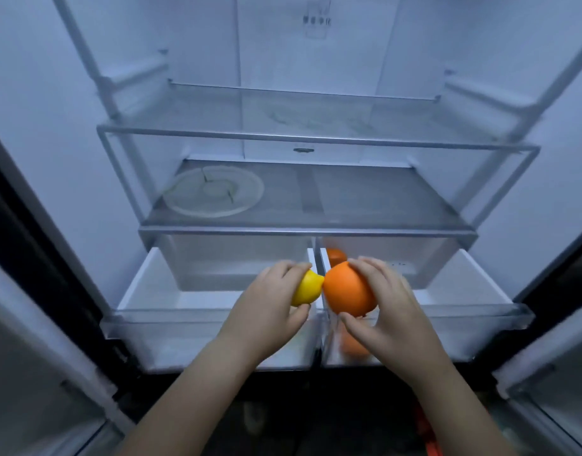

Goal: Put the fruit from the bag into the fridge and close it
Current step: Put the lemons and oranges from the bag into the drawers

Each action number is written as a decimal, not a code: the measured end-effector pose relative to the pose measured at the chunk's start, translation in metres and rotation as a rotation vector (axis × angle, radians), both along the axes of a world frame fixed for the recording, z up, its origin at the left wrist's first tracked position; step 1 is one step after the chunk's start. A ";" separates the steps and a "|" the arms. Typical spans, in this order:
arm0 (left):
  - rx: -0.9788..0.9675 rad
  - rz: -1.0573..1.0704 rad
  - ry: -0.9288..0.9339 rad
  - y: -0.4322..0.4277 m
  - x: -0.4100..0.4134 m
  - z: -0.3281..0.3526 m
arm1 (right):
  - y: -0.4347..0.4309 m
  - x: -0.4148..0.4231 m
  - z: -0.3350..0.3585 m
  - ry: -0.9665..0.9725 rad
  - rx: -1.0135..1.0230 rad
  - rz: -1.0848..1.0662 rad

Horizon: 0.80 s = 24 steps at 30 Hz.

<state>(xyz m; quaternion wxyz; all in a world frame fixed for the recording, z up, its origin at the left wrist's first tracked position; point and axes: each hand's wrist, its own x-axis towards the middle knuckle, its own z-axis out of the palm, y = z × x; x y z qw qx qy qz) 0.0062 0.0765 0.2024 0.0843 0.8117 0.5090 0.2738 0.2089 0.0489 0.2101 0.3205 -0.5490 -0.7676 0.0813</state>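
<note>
Open fridge [315,60]: 1 fruit in each hand, near the pulled-out right drawer [473,284].
Your left hand [266,301] curls around a lemon [307,289] and your right hand [385,311] around an orange [347,289]; the 2 fruits touch, the orange above the right drawer's inner edge, the lemon just left of that drawer. Inside the right drawer lie 2 more: a rear orange [335,256] at its back and a front orange [353,347], blurred behind its clear front wall.
</note>
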 end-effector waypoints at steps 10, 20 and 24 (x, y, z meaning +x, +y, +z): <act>-0.162 -0.001 0.059 0.068 0.015 -0.034 | 0.069 0.022 -0.034 -0.112 -0.147 0.010; -0.265 0.096 0.068 0.092 0.024 -0.039 | 0.121 0.071 -0.030 -0.170 -0.316 0.226; -0.330 0.172 0.112 0.098 0.010 -0.045 | 0.145 0.082 -0.029 -0.296 -0.405 0.307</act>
